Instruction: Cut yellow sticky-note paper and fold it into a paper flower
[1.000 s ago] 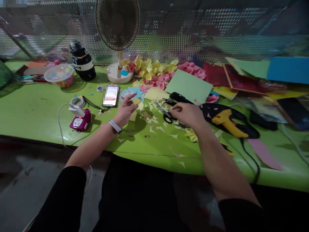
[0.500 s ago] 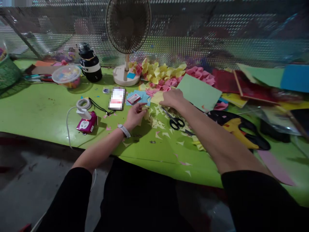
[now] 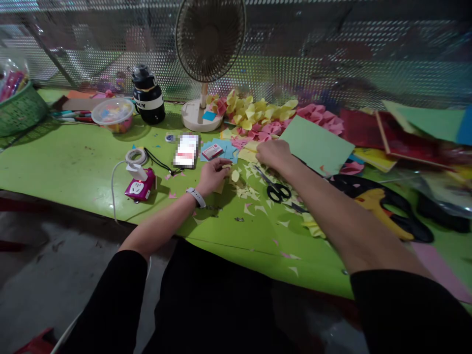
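Note:
My left hand is closed, its thumb and fingers pinched on a small piece of yellow paper that shows below the palm. Just right of those fingertips is a small rounded yellow petal. Bent over the edge of a few yellow paper squares, my right hand has its fingers curled down; the hand itself hides most of the fingertips. Black-handled scissors lie below my right wrist among pale yellow paper scraps. Blue paper pieces with a small red-and-white box lie beyond my left hand.
Folded yellow petals and pink ones are heaped behind a green sheet. A fan, a bottle, a phone, a tape roll and a plugged-in socket block stand or lie leftward. A black-yellow bag lies right.
The view has turned left, so everything sits further right. Both hands stay at nearly the same spots on the table. A rounded yellow petal now shows beside my left fingertips.

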{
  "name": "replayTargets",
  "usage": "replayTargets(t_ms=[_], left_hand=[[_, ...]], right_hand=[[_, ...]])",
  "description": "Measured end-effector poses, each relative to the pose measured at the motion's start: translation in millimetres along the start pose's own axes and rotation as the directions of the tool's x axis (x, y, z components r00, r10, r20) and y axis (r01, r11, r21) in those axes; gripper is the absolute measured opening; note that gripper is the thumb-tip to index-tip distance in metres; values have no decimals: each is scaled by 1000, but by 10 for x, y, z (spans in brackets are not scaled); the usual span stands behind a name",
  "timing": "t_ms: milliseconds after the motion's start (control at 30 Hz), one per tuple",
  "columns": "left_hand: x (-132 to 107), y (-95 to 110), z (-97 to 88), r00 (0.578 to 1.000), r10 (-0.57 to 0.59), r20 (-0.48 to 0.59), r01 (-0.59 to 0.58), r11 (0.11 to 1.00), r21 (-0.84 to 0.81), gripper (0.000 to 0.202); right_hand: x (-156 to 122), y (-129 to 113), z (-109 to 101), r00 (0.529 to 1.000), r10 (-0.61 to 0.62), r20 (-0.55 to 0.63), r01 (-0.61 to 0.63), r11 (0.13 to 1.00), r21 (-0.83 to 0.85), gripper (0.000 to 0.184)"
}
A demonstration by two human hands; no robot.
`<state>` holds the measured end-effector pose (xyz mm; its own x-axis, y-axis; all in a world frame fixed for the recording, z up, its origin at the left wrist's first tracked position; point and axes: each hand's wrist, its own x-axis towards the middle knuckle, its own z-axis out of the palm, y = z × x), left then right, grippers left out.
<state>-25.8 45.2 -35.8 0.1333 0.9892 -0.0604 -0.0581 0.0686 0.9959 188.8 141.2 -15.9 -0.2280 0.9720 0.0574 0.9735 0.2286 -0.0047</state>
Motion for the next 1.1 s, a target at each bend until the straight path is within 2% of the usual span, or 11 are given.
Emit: replayTargets(t_ms=[167, 267, 367, 433, 500, 567, 633, 733, 800, 900, 1100], left_hand=[[-6, -2, -47, 1000, 18, -15, -15, 982, 188, 10], [-27, 78, -94, 989, 149, -10, -138, 932, 336, 5], [-56, 219, -137, 955, 281, -92, -250, 935, 252, 6], [-88, 315, -146, 974, 198, -108, -182, 973, 140, 11], [-132, 384, -130, 999, -31, 37, 31, 1000, 5, 38], [-178, 407, -89, 952, -225, 209, 249, 964, -97, 51], [-215, 384, -38, 910, -300, 287, 357, 918, -172, 45], [-247, 309, 20, 923, -302, 237, 356, 905, -232, 17], [-262, 272, 39, 927, -278, 251, 341, 904, -258, 9], [-294, 265, 64, 907, -239, 347, 349, 888, -299, 7], [-372, 340, 142, 900, -263, 348, 392, 838, -380, 25]], right_hand=[[-179, -132, -166, 999, 12, 45, -3, 981, -193, 33], [-364, -181, -321, 1000, -1, -15, -1, 987, -161, 38], [-633, -181, -485, 994, -32, -104, 27, 999, -46, 38], [-858, -197, -571, 982, -42, -183, 49, 998, 34, 38], [-1096, -255, -606, 964, -54, -260, 79, 993, 86, 39], [-1315, -349, -573, 955, -129, -265, 163, 980, 110, 36], [-1483, -450, -483, 939, -226, -259, 269, 952, 143, 33], [-1615, -545, -327, 907, -302, -294, 375, 896, 238, 29], [-1642, -564, -259, 894, -258, -367, 387, 856, 343, 22], [-1649, -562, -223, 895, -50, -443, 312, 780, 543, 15], [-1666, -547, -180, 910, 190, -368, 219, 533, 817, 17]])
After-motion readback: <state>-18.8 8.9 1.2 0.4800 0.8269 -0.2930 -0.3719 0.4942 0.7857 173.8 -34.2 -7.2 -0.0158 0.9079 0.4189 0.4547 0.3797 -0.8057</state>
